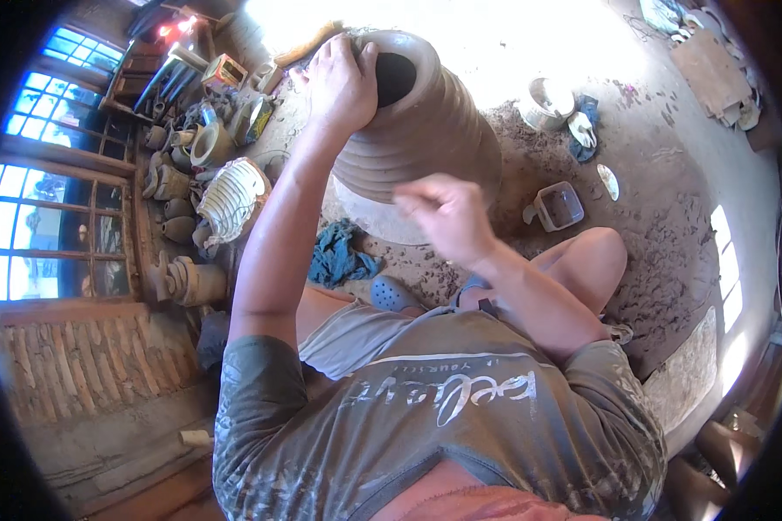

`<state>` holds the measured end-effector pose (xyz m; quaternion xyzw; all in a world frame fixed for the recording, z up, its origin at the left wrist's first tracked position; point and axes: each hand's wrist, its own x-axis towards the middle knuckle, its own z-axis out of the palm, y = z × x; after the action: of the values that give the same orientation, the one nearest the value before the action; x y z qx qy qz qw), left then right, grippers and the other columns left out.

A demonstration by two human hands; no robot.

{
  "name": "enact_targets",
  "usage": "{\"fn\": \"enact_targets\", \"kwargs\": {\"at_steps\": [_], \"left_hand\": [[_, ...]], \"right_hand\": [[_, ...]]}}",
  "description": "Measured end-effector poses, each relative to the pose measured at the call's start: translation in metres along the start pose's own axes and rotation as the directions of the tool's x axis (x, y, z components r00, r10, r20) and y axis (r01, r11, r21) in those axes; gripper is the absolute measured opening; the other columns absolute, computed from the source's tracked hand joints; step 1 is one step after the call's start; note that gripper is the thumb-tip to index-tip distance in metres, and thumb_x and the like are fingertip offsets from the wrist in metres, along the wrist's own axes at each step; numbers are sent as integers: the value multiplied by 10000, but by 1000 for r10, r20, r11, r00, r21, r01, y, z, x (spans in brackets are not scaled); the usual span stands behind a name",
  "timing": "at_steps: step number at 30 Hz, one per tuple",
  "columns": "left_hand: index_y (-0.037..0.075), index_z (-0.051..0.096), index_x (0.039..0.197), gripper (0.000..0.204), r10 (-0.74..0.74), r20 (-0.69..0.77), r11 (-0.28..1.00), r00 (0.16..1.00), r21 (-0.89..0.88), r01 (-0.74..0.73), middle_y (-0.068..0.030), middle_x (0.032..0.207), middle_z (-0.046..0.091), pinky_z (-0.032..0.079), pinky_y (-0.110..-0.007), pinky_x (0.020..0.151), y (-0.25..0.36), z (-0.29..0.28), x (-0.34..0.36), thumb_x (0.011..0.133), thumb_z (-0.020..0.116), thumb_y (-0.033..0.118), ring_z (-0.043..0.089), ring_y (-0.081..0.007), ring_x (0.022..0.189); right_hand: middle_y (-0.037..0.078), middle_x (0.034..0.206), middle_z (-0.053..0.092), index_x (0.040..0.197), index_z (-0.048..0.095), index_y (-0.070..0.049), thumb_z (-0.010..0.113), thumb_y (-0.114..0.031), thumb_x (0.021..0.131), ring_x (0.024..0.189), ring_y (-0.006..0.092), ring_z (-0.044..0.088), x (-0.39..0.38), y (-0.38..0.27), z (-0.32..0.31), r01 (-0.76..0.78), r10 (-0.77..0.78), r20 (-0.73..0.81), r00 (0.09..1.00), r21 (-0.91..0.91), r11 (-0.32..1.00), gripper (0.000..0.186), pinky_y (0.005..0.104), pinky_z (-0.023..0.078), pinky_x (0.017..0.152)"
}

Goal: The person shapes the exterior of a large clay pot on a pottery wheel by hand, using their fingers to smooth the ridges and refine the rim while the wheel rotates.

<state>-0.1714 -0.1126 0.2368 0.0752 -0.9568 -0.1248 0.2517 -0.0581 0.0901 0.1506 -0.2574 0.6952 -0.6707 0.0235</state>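
Observation:
A tall, ridged clay pot (439, 139) with a dark open mouth stands upright on a pale round base (356, 217). At the left of its rim, my left hand (341, 82) grips the wall, fingertips at the top edge. My right hand (443, 213) is low in front of the pot, fingers curled together; it is slightly blurred, and what it holds, if anything, cannot be made out. A bunched teal cloth (334, 256) lies on the dirty floor below the pot, between my left forearm and right hand.
Pots (180, 226), a white ridged piece (230, 195) and tools crowd the left, beside windows (56, 200). At right lie a small tub (558, 207), a bucket (546, 104) with cloths nearby, and cardboard (711, 74). My bent legs and blue clog (393, 293) are below.

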Motion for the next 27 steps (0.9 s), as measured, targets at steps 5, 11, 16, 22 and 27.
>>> {"fn": "enact_targets", "kwargs": {"at_steps": [5, 11, 16, 22, 27], "left_hand": [[85, 584, 1388, 510, 30, -56, 999, 998, 35, -28, -192, 1412, 633, 252, -736, 1166, 2, 5, -1, 1084, 460, 474, 560, -385, 1369], [47, 579, 1371, 523, -28, -37, 999, 999, 21, 29, -191, 1446, 607, 233, -755, 1177, 11, -2, -6, 1088, 456, 469, 529, -369, 1407], [38, 589, 1325, 506, -15, -30, 1000, 999, -8, 15, -197, 1458, 591, 223, -789, 1160, 21, -5, -9, 1084, 475, 468, 512, -383, 1419], [29, 598, 1292, 483, 117, -52, 993, 992, -26, -118, -203, 1407, 609, 255, -764, 1155, 11, -6, -8, 1074, 510, 450, 515, -397, 1405], [23, 650, 1213, 405, 353, -390, 910, 850, -66, -408, -207, 1266, 655, 393, -576, 1102, -10, -2, -8, 1037, 591, 383, 566, -394, 1296]], "right_hand": [[78, 805, 779, 967, 792, -3, 811, -94, 905, 689, 86, 694, 42, 23, -58, -200, 193, -160, 968, -30, 979, 112, 261, 556, 615], [117, 791, 760, 1518, 413, 111, 729, -33, 901, 644, 154, 719, 68, 3, -61, -291, 293, -47, 955, 49, 955, 708, 271, 572, 581], [174, 740, 749, 1594, 150, 179, 724, -62, 839, 655, 219, 757, 35, -11, -8, -251, 249, -36, 968, -177, 952, 979, 329, 615, 631], [200, 816, 737, 1227, 687, 29, 732, -99, 879, 739, 339, 740, -12, -2, 48, 97, -39, 275, 961, -200, 975, 373, 397, 575, 688], [173, 852, 741, 937, 754, 9, 715, -64, 943, 754, 276, 737, -3, -13, 28, 285, -265, 114, 957, -217, 934, 83, 371, 562, 668]]}}
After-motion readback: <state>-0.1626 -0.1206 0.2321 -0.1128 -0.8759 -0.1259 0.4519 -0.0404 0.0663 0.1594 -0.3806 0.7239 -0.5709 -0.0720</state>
